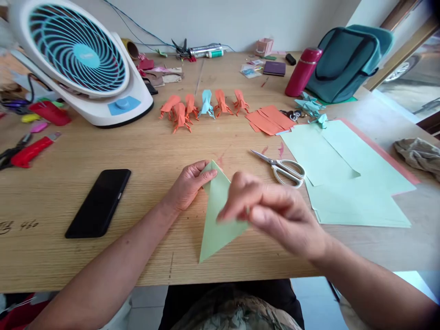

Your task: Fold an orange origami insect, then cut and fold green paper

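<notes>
A folded pale green sheet of paper (218, 215) lies on the table in front of me, one long point toward the front edge. My left hand (190, 183) pinches its upper corner between thumb and fingers. Over the paper's right side hovers my right hand (275, 211), slightly blurred, with the fingers bent and a gap between thumb and forefinger. It holds nothing that I can see and covers part of the sheet. White-handled scissors (287, 172) rest just beyond it. Farther right, larger pale green sheets (357, 201) overlap in a loose pile.
Several orange folded-paper figures (180, 117) and a light blue one (206, 104) stand behind the paper. Orange paper pieces (270, 120) lie beside them. A black phone (98, 204) and a white fan (137, 98) are left; a pink flask (304, 72) and teal bag (343, 64) stand back right.
</notes>
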`<state>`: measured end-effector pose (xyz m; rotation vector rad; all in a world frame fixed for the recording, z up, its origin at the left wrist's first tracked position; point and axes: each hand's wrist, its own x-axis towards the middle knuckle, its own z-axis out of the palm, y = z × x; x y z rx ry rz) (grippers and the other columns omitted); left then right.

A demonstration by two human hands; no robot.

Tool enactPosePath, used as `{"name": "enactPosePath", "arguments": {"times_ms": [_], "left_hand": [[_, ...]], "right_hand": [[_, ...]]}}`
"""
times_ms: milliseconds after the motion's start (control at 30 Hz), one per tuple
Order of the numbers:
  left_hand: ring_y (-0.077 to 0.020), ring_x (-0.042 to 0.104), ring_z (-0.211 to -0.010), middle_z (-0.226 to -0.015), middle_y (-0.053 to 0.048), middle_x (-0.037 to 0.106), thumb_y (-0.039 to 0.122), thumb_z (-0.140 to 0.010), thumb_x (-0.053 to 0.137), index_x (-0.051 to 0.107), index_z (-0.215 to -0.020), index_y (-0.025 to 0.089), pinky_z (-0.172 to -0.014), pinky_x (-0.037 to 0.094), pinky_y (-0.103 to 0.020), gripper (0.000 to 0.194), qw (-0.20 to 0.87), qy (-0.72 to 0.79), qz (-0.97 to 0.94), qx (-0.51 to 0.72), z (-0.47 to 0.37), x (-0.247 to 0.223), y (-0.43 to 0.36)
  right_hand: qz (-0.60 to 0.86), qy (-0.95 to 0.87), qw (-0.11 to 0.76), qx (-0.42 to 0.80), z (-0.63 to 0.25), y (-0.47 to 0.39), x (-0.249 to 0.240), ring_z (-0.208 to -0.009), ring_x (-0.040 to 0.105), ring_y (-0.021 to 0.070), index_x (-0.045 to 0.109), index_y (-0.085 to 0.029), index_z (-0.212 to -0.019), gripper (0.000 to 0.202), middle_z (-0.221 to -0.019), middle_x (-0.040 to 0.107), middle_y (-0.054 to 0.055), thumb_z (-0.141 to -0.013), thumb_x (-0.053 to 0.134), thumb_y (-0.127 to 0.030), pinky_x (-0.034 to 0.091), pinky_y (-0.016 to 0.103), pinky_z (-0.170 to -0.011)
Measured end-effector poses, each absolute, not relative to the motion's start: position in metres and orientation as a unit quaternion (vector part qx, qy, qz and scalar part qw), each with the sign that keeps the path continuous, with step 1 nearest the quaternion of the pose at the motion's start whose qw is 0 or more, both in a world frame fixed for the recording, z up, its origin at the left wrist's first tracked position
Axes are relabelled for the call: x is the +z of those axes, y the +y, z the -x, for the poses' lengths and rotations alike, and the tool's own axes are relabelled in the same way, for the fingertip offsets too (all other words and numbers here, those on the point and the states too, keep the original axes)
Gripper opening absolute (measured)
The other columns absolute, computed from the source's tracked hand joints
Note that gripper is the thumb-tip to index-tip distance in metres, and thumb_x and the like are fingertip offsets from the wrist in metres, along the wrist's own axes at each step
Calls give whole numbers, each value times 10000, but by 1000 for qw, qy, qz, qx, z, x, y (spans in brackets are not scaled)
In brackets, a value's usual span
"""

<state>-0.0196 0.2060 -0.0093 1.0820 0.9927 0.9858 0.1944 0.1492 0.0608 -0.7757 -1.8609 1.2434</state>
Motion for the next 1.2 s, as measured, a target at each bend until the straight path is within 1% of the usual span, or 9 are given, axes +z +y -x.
{"name": "enactPosePath", "arguments": {"times_ms": [100,167,267,367,500,633,833,967,1200], "left_hand": [[-101,518,-623,-692,30,601,431,-739,794,652,-746,191,-625,437,-220,279,616,423,-490,449,19,-8,205],[-99,498,-615,-680,32,581,434,-753,784,648,-745,186,-624,427,-222,282,611,417,-501,450,20,-9,204],[-102,492,-629,-691,26,577,422,-789,752,660,-760,178,-627,410,-225,262,600,411,-526,441,20,-10,202],[-104,486,-626,-692,21,570,419,-810,729,653,-750,172,-609,394,-233,265,594,414,-548,418,19,-8,199],[-97,468,-584,-646,26,543,426,-810,723,637,-712,168,-562,373,-233,289,591,422,-558,402,18,-4,197],[-101,490,-585,-666,11,587,427,-818,714,633,-714,166,-553,385,-230,292,584,421,-561,409,17,-3,198],[-82,438,-540,-596,33,530,445,-778,741,608,-668,167,-513,340,-225,327,556,476,-530,428,20,-7,203],[-90,495,-567,-642,24,584,454,-724,776,609,-681,169,-533,380,-224,333,553,513,-460,468,26,-10,211],[-96,557,-585,-710,15,640,490,-644,849,644,-807,168,-501,429,-205,415,633,482,-402,454,28,-13,214]], "right_hand": [[385,-690,436,431,-193,176,43,-848,581,177,684,-240,-1090,269,-935,630,46,-962,582,-453,484,306,-781],[428,-684,395,439,-192,184,32,-838,579,181,659,-217,-1139,324,-932,631,50,-934,618,-464,477,296,-737],[438,-705,310,464,-187,183,20,-748,556,163,678,-200,-938,265,-836,625,29,-913,638,-460,435,273,-643],[444,-723,287,445,-182,178,15,-611,427,125,527,-199,-659,358,-651,500,-21,-941,585,-411,345,269,-566],[446,-741,280,417,-180,178,9,-588,338,117,355,-204,-597,434,-611,388,-37,-959,528,-368,290,280,-549],[444,-747,251,427,-180,178,5,-595,334,118,363,-207,-610,405,-615,377,-39,-956,509,-360,291,279,-554],[463,-732,208,455,-182,176,2,-562,286,107,348,-209,-599,426,-601,306,-42,-939,510,-407,232,274,-500],[455,-717,182,495,-188,179,-2,-544,271,101,407,-204,-587,431,-593,300,-44,-910,562,-443,209,268,-472],[470,-646,234,554,-197,188,-9,-546,322,109,495,-196,-619,479,-577,379,-36,-909,569,-570,224,282,-495]]}}
